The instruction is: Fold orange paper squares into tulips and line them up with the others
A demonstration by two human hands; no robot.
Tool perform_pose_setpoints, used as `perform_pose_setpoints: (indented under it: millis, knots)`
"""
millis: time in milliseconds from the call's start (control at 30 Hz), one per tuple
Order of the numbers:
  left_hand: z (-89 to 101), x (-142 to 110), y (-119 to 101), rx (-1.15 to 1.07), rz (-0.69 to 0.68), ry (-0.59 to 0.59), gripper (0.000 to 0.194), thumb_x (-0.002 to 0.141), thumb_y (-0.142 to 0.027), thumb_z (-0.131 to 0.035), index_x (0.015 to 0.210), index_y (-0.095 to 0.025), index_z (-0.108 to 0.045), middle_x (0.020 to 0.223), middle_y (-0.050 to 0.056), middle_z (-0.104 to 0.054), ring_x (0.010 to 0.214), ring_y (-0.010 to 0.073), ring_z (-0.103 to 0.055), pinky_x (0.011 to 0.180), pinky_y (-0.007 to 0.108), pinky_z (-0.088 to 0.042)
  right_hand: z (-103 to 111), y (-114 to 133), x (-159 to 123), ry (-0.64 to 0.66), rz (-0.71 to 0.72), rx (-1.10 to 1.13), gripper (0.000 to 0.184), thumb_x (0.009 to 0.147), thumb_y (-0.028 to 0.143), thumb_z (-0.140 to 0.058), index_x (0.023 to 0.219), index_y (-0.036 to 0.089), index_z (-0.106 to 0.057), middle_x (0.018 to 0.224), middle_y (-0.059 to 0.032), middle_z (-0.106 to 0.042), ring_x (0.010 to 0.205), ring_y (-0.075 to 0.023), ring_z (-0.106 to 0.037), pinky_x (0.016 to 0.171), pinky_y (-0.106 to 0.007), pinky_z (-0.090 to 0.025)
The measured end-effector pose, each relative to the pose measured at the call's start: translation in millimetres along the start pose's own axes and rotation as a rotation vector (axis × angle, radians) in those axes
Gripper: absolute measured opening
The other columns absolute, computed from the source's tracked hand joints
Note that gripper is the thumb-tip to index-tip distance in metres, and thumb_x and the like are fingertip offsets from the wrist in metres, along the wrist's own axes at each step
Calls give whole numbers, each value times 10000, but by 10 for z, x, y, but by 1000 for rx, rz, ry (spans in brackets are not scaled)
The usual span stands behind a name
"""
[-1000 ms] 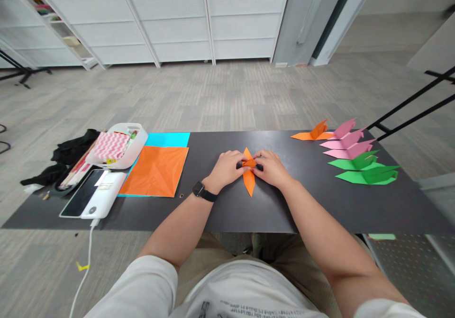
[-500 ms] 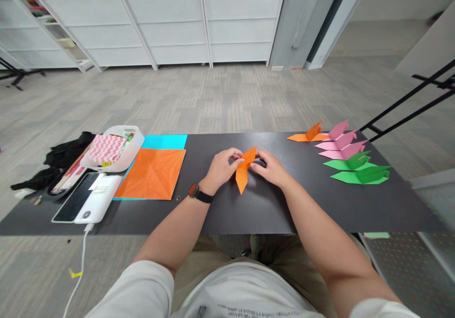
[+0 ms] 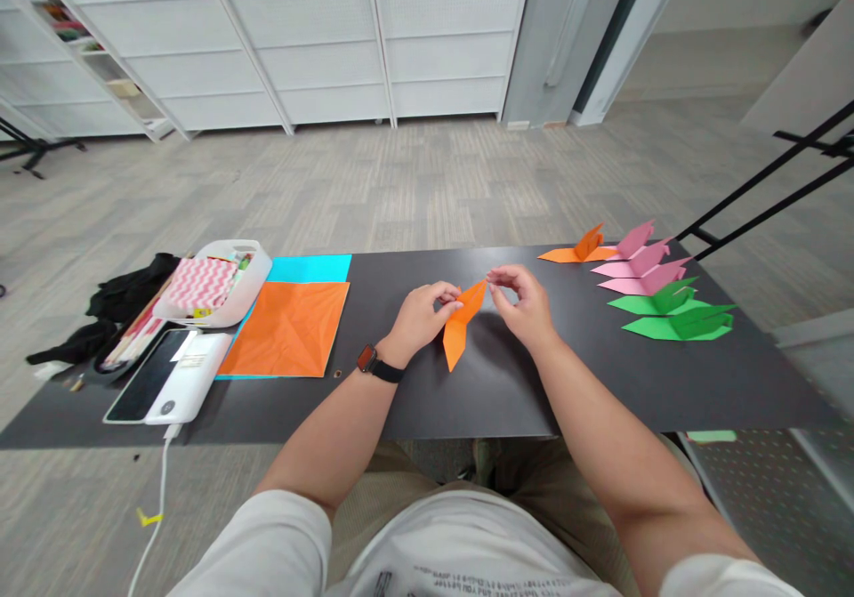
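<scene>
- The person's left hand [image 3: 414,319] pinches the left side of a folded orange paper [image 3: 460,323] between thumb and fingers.
- The right hand [image 3: 530,306] has its thumb and fingertips at the paper's upper right tip; whether they grip it, one cannot tell.
- The hands are apart, with the folded orange paper between them, above the dark table [image 3: 600,392].
- Left of the left hand lies a flat orange sheet [image 3: 284,330] over blue paper [image 3: 312,268]; farther left are a white basket [image 3: 252,287] and a phone [image 3: 148,379].
- Right of the right hand stand orange [image 3: 587,247], pink [image 3: 641,263] and green folded figures [image 3: 687,323].
</scene>
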State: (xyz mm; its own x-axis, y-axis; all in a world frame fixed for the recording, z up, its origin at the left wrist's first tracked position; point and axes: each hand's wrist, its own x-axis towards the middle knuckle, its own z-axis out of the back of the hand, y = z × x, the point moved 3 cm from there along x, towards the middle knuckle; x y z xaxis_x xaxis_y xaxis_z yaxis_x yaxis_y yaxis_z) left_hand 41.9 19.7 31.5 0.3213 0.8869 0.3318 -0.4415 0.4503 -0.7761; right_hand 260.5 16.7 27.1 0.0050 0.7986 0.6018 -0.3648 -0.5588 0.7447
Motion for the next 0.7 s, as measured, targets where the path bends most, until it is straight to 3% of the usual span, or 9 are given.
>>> perform_pose_setpoints:
  millis: [400,567,700]
  knots:
    - [-44,6,42,-155,98,40,104,911,-192,-760,1010,-221,-751,963,7,-798,911,176,-742,891,329,-561,-16,19,-9,-3,5,-46,293,914,242,-673,1204,285,-666,963,-17,-765,883,-212,-748,895,-427,-636]
    - [-101,22,104,-360,189,106,122,905,-253,-754,1007,-191,-735,956,33,-792,866,163,-730,854,316,-565,14,63,-12,-36,53,-79,234,908,217,-672,1135,272,-689,983,-29,-771,882,-215,-747,876,-416,-628]
    - [-108,28,114,-395,194,95,143,900,-265,-757,1016,-183,-734,966,41,-789,862,157,-722,850,310,-563,37,136,3,-25,112,-123,147,918,188,-652,1030,268,-706,961,-31,-763,884,-221,-727,845,-408,-607]
